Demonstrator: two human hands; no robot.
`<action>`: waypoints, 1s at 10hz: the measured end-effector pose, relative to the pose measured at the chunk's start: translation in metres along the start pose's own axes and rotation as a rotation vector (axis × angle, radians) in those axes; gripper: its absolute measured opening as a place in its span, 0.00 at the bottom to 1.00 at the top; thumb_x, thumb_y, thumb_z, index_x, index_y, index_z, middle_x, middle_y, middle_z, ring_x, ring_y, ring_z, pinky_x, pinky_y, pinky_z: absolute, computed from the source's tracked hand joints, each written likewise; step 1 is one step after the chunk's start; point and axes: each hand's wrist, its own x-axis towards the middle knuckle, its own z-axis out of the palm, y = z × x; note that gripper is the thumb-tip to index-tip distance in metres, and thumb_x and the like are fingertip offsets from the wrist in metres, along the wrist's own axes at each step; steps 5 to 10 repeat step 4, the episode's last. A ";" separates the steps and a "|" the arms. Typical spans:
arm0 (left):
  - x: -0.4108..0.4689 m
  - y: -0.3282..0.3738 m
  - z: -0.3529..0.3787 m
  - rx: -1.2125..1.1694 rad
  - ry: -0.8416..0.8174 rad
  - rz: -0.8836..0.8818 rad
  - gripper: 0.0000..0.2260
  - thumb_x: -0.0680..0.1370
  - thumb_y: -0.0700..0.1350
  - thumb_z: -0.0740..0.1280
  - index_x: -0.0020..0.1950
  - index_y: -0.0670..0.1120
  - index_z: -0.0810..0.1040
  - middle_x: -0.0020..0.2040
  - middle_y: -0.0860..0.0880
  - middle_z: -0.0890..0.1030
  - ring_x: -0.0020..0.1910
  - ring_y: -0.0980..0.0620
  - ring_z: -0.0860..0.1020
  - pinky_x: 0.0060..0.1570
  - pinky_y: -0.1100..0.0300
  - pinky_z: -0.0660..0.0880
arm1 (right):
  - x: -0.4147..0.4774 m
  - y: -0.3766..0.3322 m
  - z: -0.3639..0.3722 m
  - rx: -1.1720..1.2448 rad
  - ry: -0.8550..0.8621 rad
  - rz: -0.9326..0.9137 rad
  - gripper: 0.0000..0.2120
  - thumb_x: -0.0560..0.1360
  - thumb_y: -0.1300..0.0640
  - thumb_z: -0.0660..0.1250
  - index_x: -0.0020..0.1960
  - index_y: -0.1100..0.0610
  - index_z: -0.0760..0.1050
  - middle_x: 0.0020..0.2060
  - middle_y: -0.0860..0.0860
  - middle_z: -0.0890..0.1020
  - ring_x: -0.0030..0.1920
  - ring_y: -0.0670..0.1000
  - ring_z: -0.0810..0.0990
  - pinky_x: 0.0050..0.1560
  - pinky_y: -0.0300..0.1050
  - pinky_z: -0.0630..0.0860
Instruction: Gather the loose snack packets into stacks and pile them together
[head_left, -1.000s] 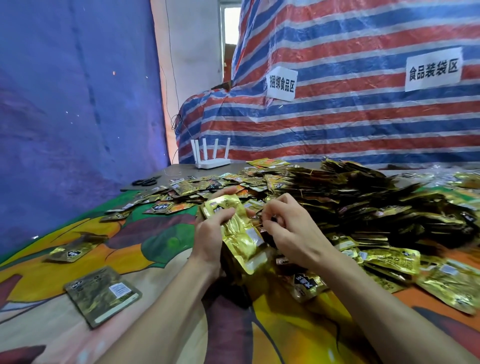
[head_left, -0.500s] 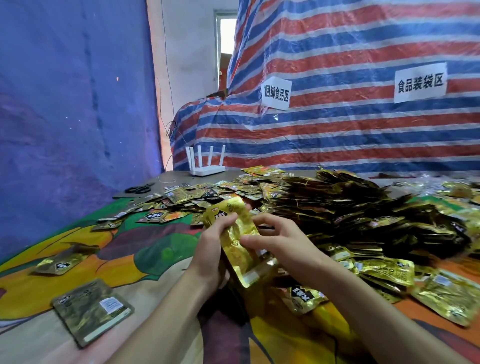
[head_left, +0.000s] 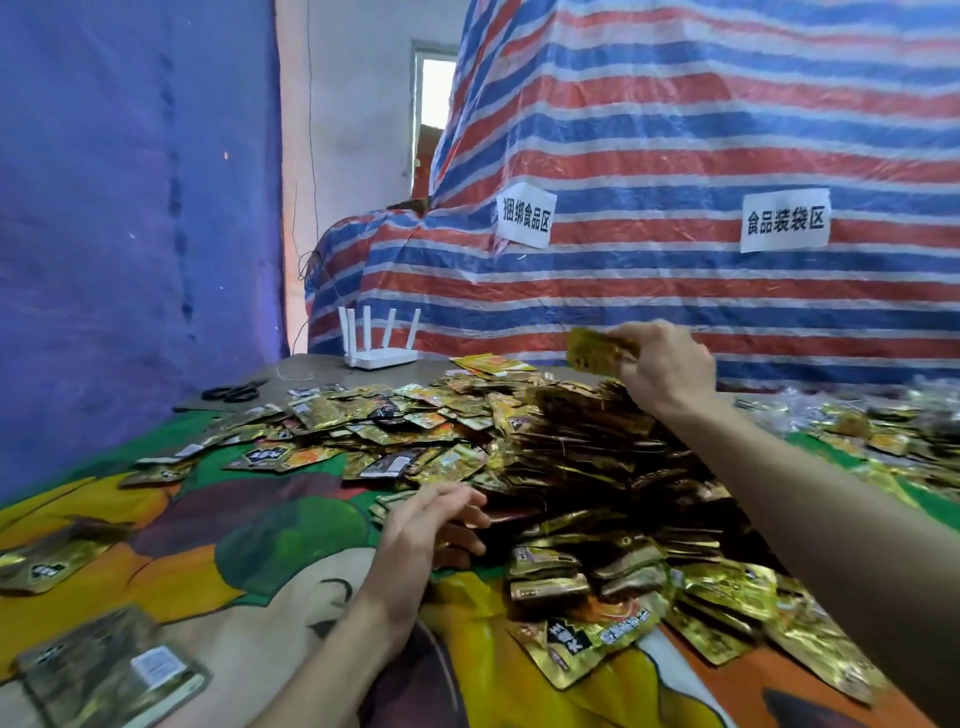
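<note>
We reach into a pile of snack packets (head_left: 597, 452).
Our right hand (head_left: 667, 369) pinches a stack (head_left: 595, 353) above it; left hand (head_left: 431, 525) spread at its edge.

A makeshift food-packing workshop. Striped tarpaulin (head_left: 675, 130) walls the far side and bears paper signs (head_left: 525, 221) naming food bundling and bagging zones. A heap of snack packets (head_left: 571, 441) covers the cloth-draped worktop (head_left: 260, 545).

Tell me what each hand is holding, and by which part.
The right hand pinches gold packets by one end; the left hand holds nothing.
</note>
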 end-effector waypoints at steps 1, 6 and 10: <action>0.001 -0.001 -0.001 -0.009 0.009 0.004 0.11 0.72 0.52 0.66 0.42 0.48 0.85 0.41 0.44 0.83 0.36 0.47 0.79 0.36 0.59 0.72 | -0.006 0.009 0.019 -0.055 -0.226 0.039 0.14 0.77 0.54 0.68 0.61 0.45 0.82 0.49 0.52 0.85 0.50 0.56 0.82 0.52 0.53 0.79; 0.003 -0.003 -0.003 0.224 0.106 0.092 0.05 0.75 0.45 0.70 0.50 0.46 0.81 0.44 0.41 0.83 0.32 0.51 0.77 0.31 0.65 0.71 | -0.037 -0.010 0.009 -0.044 -0.234 -0.027 0.18 0.77 0.45 0.61 0.60 0.51 0.82 0.58 0.56 0.82 0.58 0.58 0.77 0.61 0.56 0.73; 0.003 -0.003 -0.003 0.224 0.106 0.092 0.05 0.75 0.45 0.70 0.50 0.46 0.81 0.44 0.41 0.83 0.32 0.51 0.77 0.31 0.65 0.71 | -0.037 -0.010 0.009 -0.044 -0.234 -0.027 0.18 0.77 0.45 0.61 0.60 0.51 0.82 0.58 0.56 0.82 0.58 0.58 0.77 0.61 0.56 0.73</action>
